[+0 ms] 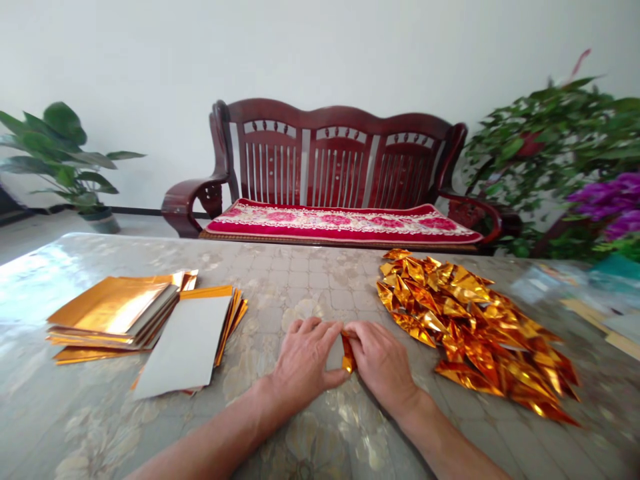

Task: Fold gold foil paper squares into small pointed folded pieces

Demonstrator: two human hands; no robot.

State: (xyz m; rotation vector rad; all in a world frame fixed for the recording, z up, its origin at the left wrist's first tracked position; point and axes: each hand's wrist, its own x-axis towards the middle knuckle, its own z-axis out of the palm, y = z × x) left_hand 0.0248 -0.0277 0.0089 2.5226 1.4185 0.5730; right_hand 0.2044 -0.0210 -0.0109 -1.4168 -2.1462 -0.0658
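Both hands meet near the middle of the table over one sheet of gold foil paper (349,357), with its grey-white back partly showing and a gold strip along its right side. My left hand (310,353) lies over the sheet, its thumb and fingers pressing on it. My right hand (377,357) pinches the gold edge with bent fingers. Much of the paper is hidden beneath the hands. To the right lies a heap of folded gold foil pieces (460,307). At the left are stacks of flat gold foil sheets (113,303), some with the pale side up (185,347).
A patterned cover lies on the table (300,273). Plastic bags (550,280) and tan strips (585,312) sit at the far right. Beyond the table stands a dark wooden bench (340,120) with a red floral cushion (340,223), between potted plants (70,153).
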